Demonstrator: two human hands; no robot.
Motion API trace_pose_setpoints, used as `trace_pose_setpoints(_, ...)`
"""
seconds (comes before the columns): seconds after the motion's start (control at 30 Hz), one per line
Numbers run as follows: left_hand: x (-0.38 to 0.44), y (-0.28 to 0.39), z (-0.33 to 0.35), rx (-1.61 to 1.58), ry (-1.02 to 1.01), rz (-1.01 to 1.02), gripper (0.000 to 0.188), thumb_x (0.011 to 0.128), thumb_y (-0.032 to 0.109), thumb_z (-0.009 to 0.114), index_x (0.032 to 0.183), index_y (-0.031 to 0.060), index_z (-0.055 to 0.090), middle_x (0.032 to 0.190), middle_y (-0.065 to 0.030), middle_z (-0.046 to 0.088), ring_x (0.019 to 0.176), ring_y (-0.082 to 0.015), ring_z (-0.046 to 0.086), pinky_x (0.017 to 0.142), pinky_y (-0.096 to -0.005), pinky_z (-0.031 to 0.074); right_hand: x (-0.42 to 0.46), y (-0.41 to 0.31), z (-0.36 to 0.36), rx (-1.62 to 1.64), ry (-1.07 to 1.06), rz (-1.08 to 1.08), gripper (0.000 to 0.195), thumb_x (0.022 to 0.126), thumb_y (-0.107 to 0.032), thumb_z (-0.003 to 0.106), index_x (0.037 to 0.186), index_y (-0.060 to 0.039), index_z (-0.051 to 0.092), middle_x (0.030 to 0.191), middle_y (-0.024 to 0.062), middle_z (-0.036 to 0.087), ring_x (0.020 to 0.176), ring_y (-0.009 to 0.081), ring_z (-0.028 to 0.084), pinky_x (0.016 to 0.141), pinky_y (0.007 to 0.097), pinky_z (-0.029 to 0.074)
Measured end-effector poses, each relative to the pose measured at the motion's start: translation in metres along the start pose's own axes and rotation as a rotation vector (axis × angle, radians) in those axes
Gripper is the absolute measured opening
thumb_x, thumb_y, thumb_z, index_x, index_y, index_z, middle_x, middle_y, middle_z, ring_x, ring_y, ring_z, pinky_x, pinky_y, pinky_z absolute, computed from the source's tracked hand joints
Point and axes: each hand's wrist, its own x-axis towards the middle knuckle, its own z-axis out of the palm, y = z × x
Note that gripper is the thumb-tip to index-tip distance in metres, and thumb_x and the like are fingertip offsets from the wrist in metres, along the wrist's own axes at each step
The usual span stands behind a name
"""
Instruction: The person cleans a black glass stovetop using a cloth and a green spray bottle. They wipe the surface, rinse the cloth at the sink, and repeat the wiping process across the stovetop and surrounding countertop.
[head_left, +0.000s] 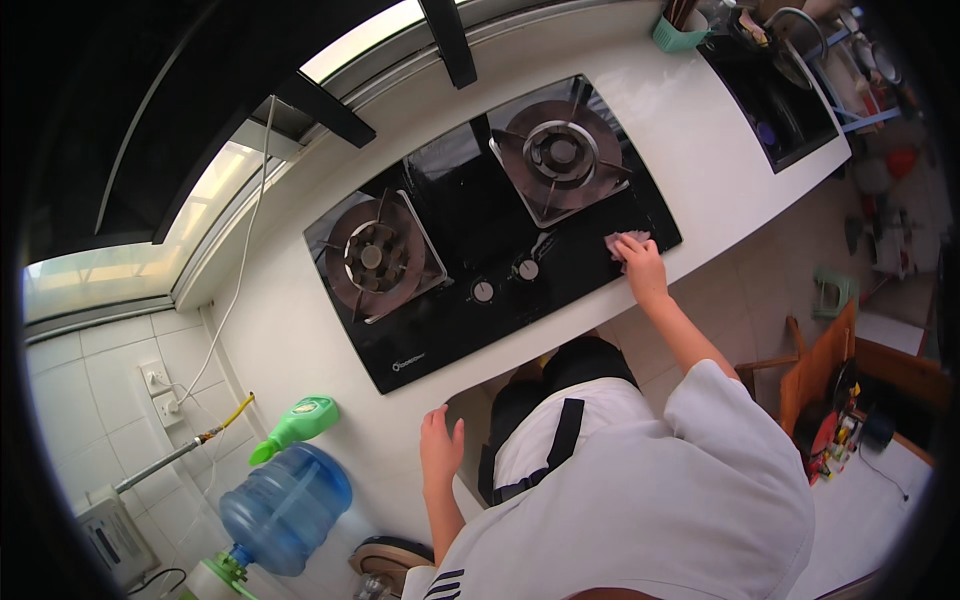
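Observation:
A pinkish cloth (627, 241) is bunched under the fingers of my right hand (643, 264), pressed on the right front corner of a black glass gas hob (450, 180). Two burners sit in the hob, a left one (371, 257) and a right one (562, 152), each with a dark pan support. A left knob (482, 292) and a right knob (529, 270) lie along its front. My left hand (441, 442) rests at the front edge of the white countertop (375, 442), fingers slightly apart, with nothing in it. Closest to that hand on the counter is a green spray bottle (304, 420) lying tilted.
A blue water jug (289, 506) stands at the left. A black sink (780, 112) and a green basket (675, 34) are at the far right. Above the hob's back hangs a dark range hood (187, 97), with a white cable (247, 240) dangling. A wooden chair (817, 375) stands behind me.

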Motion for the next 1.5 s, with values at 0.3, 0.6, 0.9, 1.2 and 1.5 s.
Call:
trace_pose_setpoints(0.3,0.012,0.062,0.001,0.018,0.001,0.002,0.038,0.091,0.017,0.062,0.123,-0.0016,0.054,0.123,-0.0202,0.056,0.117,-0.0368,0.052,0.1,-0.0412,0.043,0.115,-0.153,0.032,0.119,-0.344,-0.96,0.019,0.071,-0.02,0.068,0.087,-0.0099,0.07,0.096,-0.0004,0.067,0.098,0.0217,0.059,0.094,0.0401,0.043)
trace_pose_setpoints(0.6,0.0,0.078,0.027,0.004,0.075,-0.09,0.038,0.09,0.018,0.062,0.123,0.0004,0.054,0.122,-0.0204,0.056,0.113,-0.0385,0.053,0.096,-0.0437,0.045,0.108,-0.1,0.047,0.267,-0.498,-0.661,0.018,0.082,-0.02,0.063,0.097,-0.0149,0.072,0.109,-0.0017,0.061,0.091,0.0223,0.057,0.089,0.038,0.046)
trace_pose_setpoints(0.9,0.021,0.13,0.054,0.008,0.037,-0.04,0.038,0.09,0.018,0.063,0.122,0.0002,0.055,0.122,-0.0197,0.056,0.114,-0.0378,0.053,0.096,-0.0434,0.045,0.001,-0.07,0.018,0.201,-0.174,-0.545,0.036,0.081,-0.014,0.056,0.115,-0.0082,0.063,0.118,0.0048,0.053,0.084,0.0208,0.051,0.084,0.0355,0.046)
trace_pose_setpoints(1.2,0.031,0.145,0.058,0.045,0.004,0.045,0.039,0.089,0.019,0.063,0.122,-0.0008,0.054,0.123,-0.0203,0.056,0.115,-0.0383,0.053,0.097,-0.0433,0.044,0.006,0.004,0.001,0.319,0.031,-0.184,0.031,0.073,-0.011,0.066,0.104,-0.0121,0.068,0.116,-0.0011,0.065,0.077,0.0209,0.056,0.069,0.0323,0.052)
trace_pose_setpoints(1.5,0.057,0.115,0.042,0.087,0.009,0.229,0.04,0.088,0.02,0.064,0.122,-0.0006,0.054,0.119,-0.0198,0.056,0.112,-0.0385,0.053,0.094,-0.0444,0.045,0.01,0.135,-0.013,0.951,0.237,0.745,0.024,0.09,-0.007,0.053,0.112,-0.0075,0.065,0.107,0.0041,0.068,0.091,0.0224,0.062,0.079,0.035,0.052)
